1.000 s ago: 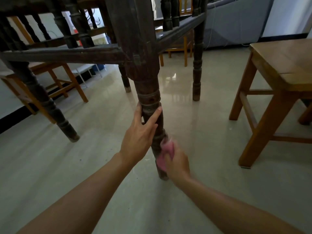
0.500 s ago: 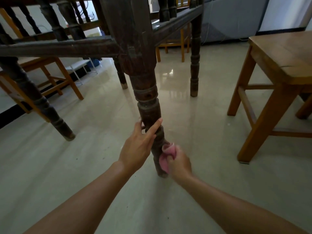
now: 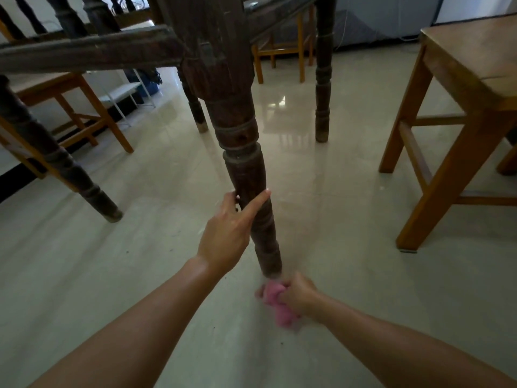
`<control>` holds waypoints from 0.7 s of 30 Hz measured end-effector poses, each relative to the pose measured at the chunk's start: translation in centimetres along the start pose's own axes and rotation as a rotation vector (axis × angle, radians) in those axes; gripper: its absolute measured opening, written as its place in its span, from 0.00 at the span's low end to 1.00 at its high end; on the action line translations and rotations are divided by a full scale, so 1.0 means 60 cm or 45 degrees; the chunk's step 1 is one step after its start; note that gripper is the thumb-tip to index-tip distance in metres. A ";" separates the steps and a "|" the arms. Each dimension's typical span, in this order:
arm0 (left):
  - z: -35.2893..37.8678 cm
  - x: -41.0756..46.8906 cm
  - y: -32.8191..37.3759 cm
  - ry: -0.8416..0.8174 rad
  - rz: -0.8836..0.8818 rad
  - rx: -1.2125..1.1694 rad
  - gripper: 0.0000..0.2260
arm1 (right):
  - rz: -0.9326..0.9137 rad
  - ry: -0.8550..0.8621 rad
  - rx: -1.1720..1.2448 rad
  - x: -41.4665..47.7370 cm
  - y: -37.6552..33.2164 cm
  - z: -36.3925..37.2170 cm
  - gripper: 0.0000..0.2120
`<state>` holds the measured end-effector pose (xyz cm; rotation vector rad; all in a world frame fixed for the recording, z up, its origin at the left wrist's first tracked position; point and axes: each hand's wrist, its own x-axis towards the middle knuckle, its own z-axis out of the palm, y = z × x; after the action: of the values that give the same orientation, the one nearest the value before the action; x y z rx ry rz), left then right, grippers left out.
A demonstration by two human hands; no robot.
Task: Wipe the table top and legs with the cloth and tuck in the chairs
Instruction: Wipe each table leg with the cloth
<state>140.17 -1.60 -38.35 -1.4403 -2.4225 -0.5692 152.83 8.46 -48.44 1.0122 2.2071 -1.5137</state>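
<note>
I am low down beside the dark, turned wooden table leg (image 3: 246,169), seen from under the table. My left hand (image 3: 228,236) grips the lower part of that leg, thumb and fingers wrapped around it. My right hand (image 3: 298,296) holds a bunched pink cloth (image 3: 277,303) just off the foot of the leg, close to the pale floor tiles and no longer touching the wood. The table's dark rails and spindles (image 3: 92,51) run overhead.
A light wooden chair (image 3: 458,88) stands close on the right. Two more light chairs stand at the left (image 3: 81,107) and beyond the table (image 3: 282,49). Other dark table legs stand at left (image 3: 53,161) and at the back (image 3: 323,88). A white rack (image 3: 126,93) is by the wall.
My right hand slid the pink cloth down the leg and has come off its foot toward me. My left hand stayed gripping the leg. The view moved closer.
</note>
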 end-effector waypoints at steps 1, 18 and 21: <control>0.000 0.000 -0.001 0.000 0.003 0.012 0.28 | 0.055 0.053 0.020 0.010 0.009 -0.011 0.04; 0.020 -0.013 -0.001 0.098 0.002 -0.010 0.20 | 0.178 0.486 0.450 0.096 0.006 -0.046 0.08; 0.025 -0.015 -0.001 0.103 -0.002 -0.021 0.20 | 0.124 0.470 0.693 0.122 -0.036 -0.034 0.12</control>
<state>140.48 -1.66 -40.05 -1.3941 -2.3624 -0.6368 146.45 12.72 -50.31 1.6503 1.9495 -2.0765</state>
